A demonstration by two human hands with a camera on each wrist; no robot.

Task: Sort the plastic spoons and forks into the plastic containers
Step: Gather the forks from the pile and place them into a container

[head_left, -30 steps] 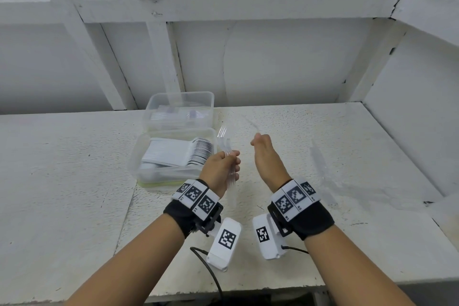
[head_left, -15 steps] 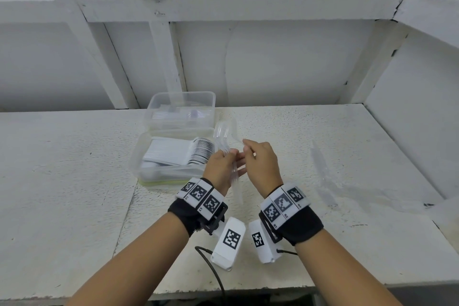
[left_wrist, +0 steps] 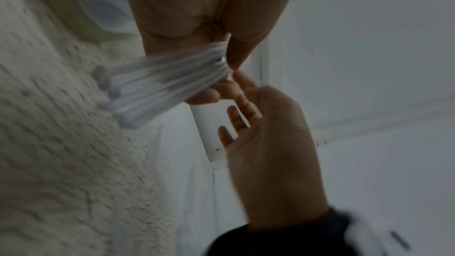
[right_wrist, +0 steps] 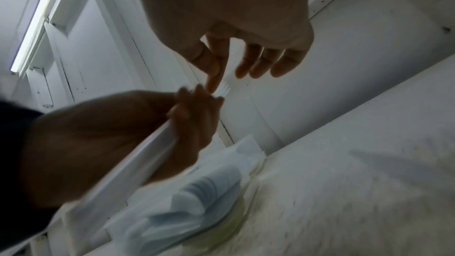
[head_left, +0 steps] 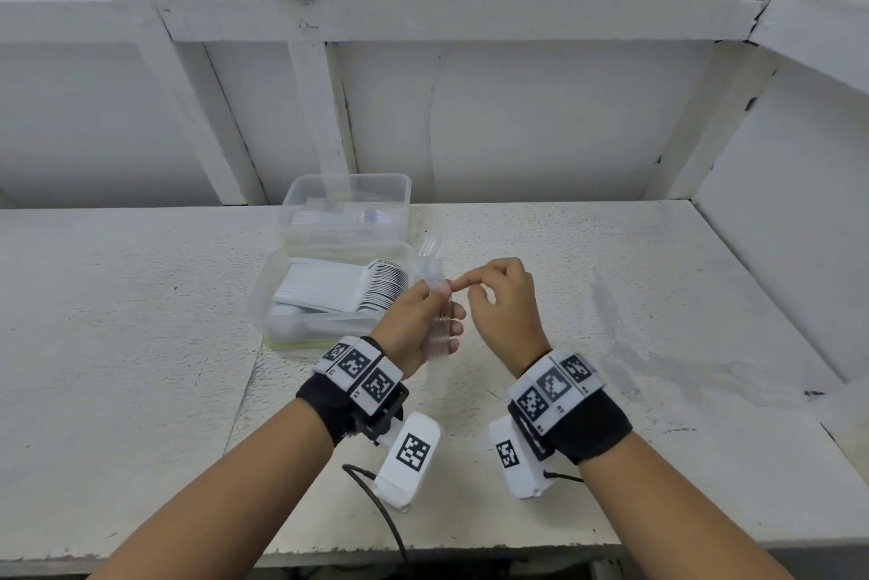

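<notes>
Clear forks (head_left: 435, 297) stand upright in left hand (head_left: 414, 325), tines up.

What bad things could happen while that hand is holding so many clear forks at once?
The left hand holds a whole bundle of clear forks upright above the table. The right hand picks at it with one fingertip, so a fork might slip out and drop. The bundle fans apart at its lower end in the left wrist view, so it could spill. The forks are see-through, so two stuck together might go unnoticed.
</notes>
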